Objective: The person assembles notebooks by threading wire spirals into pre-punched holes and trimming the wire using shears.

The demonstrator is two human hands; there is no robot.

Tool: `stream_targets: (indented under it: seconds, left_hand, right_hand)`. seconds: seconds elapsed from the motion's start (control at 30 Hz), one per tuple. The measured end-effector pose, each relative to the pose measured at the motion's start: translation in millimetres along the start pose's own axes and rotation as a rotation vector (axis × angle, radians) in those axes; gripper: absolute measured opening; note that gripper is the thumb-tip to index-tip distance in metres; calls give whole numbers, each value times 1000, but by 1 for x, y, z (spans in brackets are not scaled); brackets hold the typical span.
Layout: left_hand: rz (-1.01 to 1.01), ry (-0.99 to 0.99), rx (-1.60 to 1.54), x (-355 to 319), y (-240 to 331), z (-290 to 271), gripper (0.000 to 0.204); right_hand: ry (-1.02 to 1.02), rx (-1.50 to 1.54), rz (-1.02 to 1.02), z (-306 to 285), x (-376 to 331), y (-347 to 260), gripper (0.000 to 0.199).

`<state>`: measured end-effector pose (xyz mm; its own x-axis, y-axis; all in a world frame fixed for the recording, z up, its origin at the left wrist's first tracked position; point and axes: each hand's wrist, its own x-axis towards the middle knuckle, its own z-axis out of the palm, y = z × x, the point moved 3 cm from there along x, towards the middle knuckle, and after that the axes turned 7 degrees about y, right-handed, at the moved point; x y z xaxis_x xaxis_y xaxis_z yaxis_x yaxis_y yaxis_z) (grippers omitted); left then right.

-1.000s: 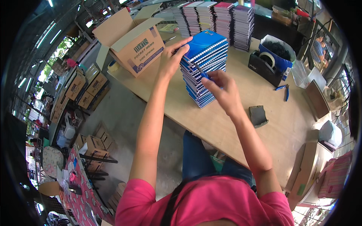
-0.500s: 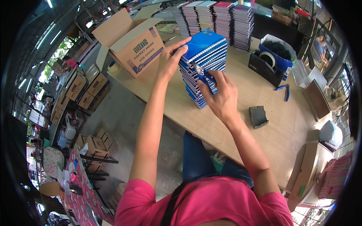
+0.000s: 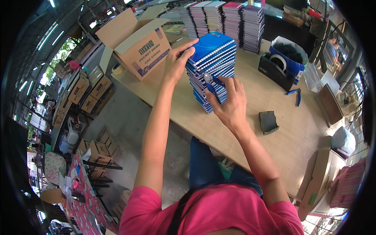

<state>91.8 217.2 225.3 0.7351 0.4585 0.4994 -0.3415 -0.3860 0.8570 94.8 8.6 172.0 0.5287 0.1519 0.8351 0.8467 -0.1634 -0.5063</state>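
A tall stack of blue spiral-bound notebooks (image 3: 213, 49) stands on the table, its wire spirals turned toward me. My left hand (image 3: 176, 62) rests at the stack's upper left corner, index finger and thumb stretched out and apart against the top notebook; its other fingers are partly hidden. In my right hand (image 3: 231, 102) is a pair of small cutting pliers (image 3: 208, 78) with blue handles, mostly covered by my fingers. The metal jaws are at the spiral side of the stack, near its upper middle. I cannot tell whether they touch a wire.
An open cardboard box (image 3: 147, 53) stands left of the stack. More notebook piles (image 3: 231, 23) line the back. To the right are a dark holder (image 3: 276, 70) with a tape roll, blue-handled pliers (image 3: 299, 98) and a dark grey block (image 3: 268, 122). Boxes (image 3: 76, 88) sit farther left.
The pliers have tilted slightly and their jaws sit a little lower; my right fingers have shifted on the handles. My left hand and the stack have barely moved.
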Motion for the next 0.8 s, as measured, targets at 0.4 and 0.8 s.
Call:
stream_targets:
  seconds: [0.4,0.8]
  left_hand:
    - [-29,2,-20,-1,0,-4,36]
    - [-25,9,-37,-2,0,-1,36]
  right_hand:
    - [-119,287,298,6,-5,12,37]
    - [-451,900,1018,20,-3,27,31]
